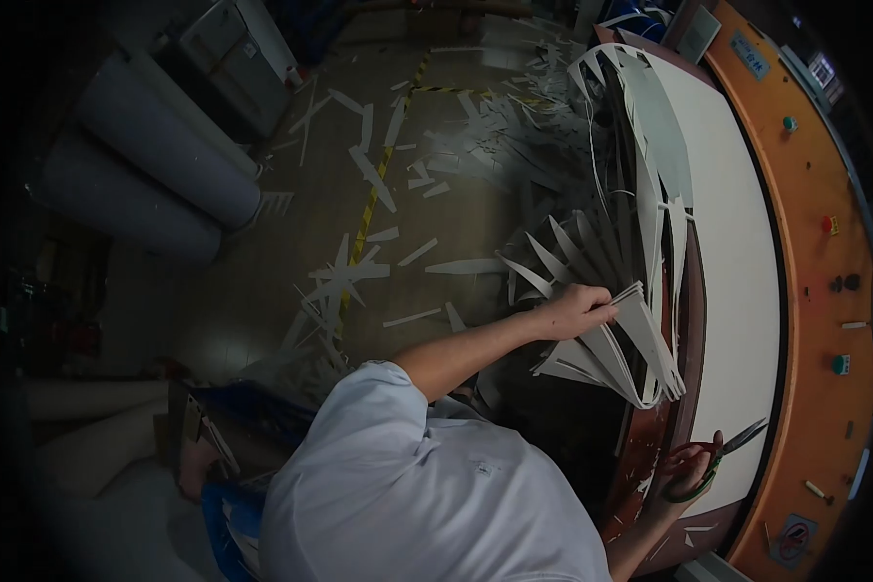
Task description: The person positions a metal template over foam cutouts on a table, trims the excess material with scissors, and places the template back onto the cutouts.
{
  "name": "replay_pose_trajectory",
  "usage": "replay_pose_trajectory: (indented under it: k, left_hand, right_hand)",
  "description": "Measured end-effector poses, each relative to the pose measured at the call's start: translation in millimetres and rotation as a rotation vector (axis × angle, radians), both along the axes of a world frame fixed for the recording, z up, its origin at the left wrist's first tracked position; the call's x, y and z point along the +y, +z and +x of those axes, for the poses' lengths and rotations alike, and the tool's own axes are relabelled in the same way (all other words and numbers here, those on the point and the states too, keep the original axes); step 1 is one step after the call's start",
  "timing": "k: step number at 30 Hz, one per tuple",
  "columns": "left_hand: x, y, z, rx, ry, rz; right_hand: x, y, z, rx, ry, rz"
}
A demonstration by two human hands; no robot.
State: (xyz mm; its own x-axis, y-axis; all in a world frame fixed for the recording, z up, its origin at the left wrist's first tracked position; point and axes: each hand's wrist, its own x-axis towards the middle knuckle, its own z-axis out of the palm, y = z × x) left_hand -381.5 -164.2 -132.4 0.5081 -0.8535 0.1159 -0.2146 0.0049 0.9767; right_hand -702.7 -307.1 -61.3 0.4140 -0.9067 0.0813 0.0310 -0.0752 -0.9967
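Observation:
My left hand [574, 312] is closed around the end of a bundle of white strips [650, 339], which fan out and hang beside the machine's edge. The strips look like thin paper or plastic sheet; which, I cannot tell. My right hand [687, 469] grips a pair of scissors [744, 436] with red and green handles, over the machine's near end. Their blades point up and to the right, apart from the strips. More long white strips [650, 126] drape along the machine's far edge.
An orange panel [795, 194] with buttons runs along the right, next to a white machine surface [732, 242]. White offcuts [364, 175] litter the floor around yellow-black tape [371, 199]. Large grey rolls [155, 136] lie at left. Part of another person [196, 464] appears at lower left.

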Motion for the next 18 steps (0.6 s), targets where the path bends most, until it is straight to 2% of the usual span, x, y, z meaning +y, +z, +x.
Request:
replay_pose_trajectory:
  k: [2,6,7,10,11,14,17,18]
  left_hand:
    - [1.6,1.8,0.0,0.047,0.001,-0.052]
    - [26.1,-0.4,10.7,-0.041,0.063,-0.206]
    - [33.5,0.9,17.7,-0.032,0.054,-0.095]
    - [42.1,-9.2,26.7,0.132,0.1,-0.123]
    - [41.2,-20.7,29.6,0.144,0.021,-0.068]
    - [41.3,-73.7,29.7,0.199,0.034,-0.011]
    - [66.6,-134.7,34.8,-0.037,0.094,0.227]
    - [78.7,-145.3,34.6,-0.002,0.1,0.265]
  right_hand:
    - [-0.1,3.9,5.7,0.0,-0.027,-0.077]
    - [0.3,17.6,12.4,0.068,-0.056,-0.199]
    - [1.0,20.5,13.7,0.092,-0.063,-0.221]
    - [5.4,23.5,24.0,0.107,-0.076,-0.241]
    - [7.7,24.0,26.6,0.1,-0.081,-0.241]
    - [10.5,22.5,40.7,0.066,-0.07,-0.22]
    - [8.3,24.4,58.4,0.035,-0.039,-0.212]
    - [6.3,25.0,65.8,0.034,-0.021,-0.212]
